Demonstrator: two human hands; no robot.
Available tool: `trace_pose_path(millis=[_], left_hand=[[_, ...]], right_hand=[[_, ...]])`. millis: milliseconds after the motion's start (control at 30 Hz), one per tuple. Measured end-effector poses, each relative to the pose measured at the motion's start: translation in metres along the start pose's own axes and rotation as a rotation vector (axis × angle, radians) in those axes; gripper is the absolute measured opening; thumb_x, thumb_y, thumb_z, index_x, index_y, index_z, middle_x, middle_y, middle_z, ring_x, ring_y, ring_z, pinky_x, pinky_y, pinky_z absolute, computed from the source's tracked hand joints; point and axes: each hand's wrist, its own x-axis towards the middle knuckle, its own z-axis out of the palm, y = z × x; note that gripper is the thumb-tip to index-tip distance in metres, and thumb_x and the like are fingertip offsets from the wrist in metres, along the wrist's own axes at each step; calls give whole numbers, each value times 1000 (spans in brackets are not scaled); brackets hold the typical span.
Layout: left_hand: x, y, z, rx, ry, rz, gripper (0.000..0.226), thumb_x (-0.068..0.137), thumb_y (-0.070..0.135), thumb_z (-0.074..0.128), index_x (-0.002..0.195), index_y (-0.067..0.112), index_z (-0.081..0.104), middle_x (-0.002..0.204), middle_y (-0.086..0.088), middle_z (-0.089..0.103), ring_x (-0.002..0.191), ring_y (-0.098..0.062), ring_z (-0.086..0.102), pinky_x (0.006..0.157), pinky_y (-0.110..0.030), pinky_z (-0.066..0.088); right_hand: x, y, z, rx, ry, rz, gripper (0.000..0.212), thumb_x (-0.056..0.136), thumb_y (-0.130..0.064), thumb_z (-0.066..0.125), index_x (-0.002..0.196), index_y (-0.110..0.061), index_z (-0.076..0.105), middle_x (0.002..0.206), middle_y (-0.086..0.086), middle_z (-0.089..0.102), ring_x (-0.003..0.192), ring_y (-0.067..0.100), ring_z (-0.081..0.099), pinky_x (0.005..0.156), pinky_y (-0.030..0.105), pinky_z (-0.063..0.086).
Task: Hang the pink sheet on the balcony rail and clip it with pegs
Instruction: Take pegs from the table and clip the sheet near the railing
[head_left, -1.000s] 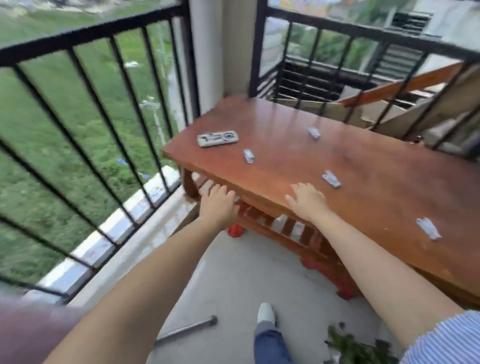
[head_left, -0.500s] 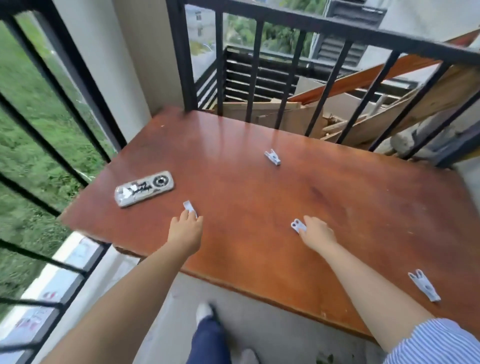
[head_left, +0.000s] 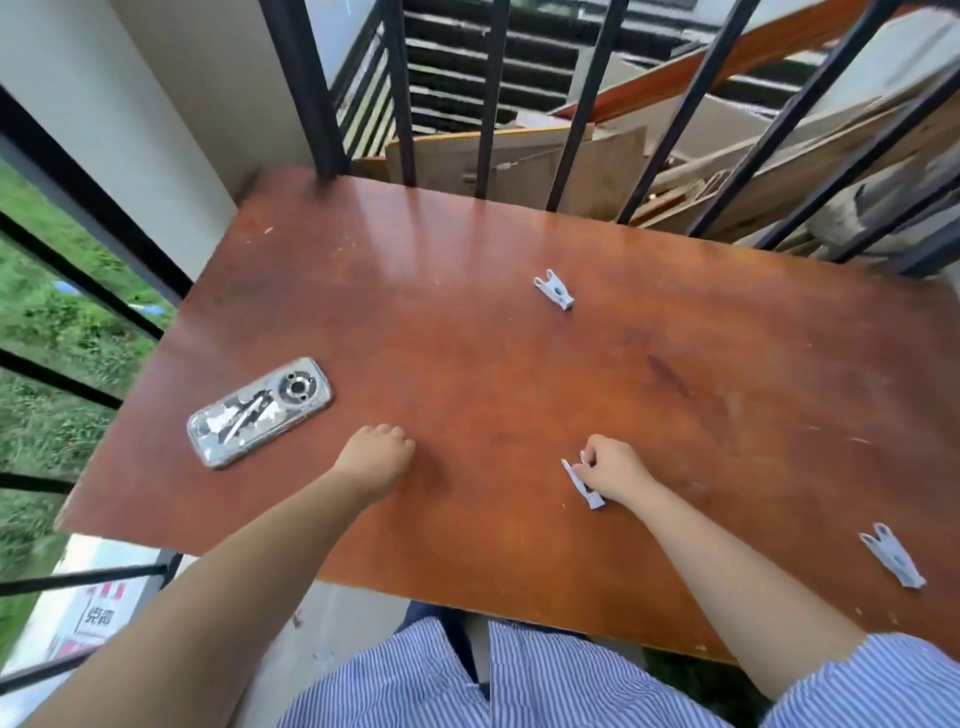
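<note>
Pegs: three white ones visible, all on the wooden table (head_left: 467, 332). Peg one (head_left: 583, 480) lies flat near the front edge; the right hand (head_left: 615, 465) sits on its upper end with fingers curled round it, pinching it against the tabletop. Peg two (head_left: 554, 289) lies alone toward the far side of the table, well apart from both hands. Peg three (head_left: 892, 556) lies near the front right edge, to the right of the right forearm, untouched.

Left hand (head_left: 376, 460) rests on the table knuckles up, fingers curled under. Whether it holds something beneath cannot be told from this angle; nothing shows in the fist.

Phone (head_left: 260, 411) in a shiny patterned case lies back-up on the left part of the table, just left of the left hand, not touching it.

Black balcony railing (head_left: 488, 98) runs along the far edge of the table and down the left side. Behind the far bars: stacked boards (head_left: 727, 130).

Pink sheet: not in view.

Person wears a blue-striped shirt (head_left: 519, 680), seen at bottom of view.
</note>
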Motion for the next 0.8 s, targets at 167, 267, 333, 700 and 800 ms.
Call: trace_pose_path(millis=[167,267,333,700,800], left_hand=[[-9,5,5,-248,79,-227,30,93,29,45,108,4,53,116,-14,54,110,-32,53,86,-39,44],[-22,19,13,-480,216,-401,31,89,30,52,109,6,53,111,-15,56,105,-32,54,80,-39,45],[-35,34,15,-655,321,-546,37,85,28,59,115,6,50,114,-15,58,104,-32,56,83,-40,46],[-226,124,42,-1079,616,-1263,34,83,18,63,112,-1,59,107,-20,66,101,-31,61,85,-34,45],[-272,149,60,-1170,656,-1416,33,90,11,52,119,-4,53,113,-23,61,109,-32,55,83,-27,36]], right_hand=[[5,-11,9,45,-66,-51,40,76,-10,62,111,-4,43,104,18,61,94,30,58,70,32,42],[7,-16,12,-9,-126,-161,44,79,-5,55,121,-5,39,104,17,61,96,27,57,74,28,42],[6,-19,15,-15,-163,-234,43,80,-3,51,121,-5,42,96,12,59,90,23,55,72,24,39],[-94,-121,41,19,-289,-1047,14,75,-1,62,87,0,69,69,11,62,58,4,58,65,30,43],[-134,-134,56,203,-448,-1101,14,78,5,60,89,-2,66,58,6,55,35,-5,50,45,15,41]])
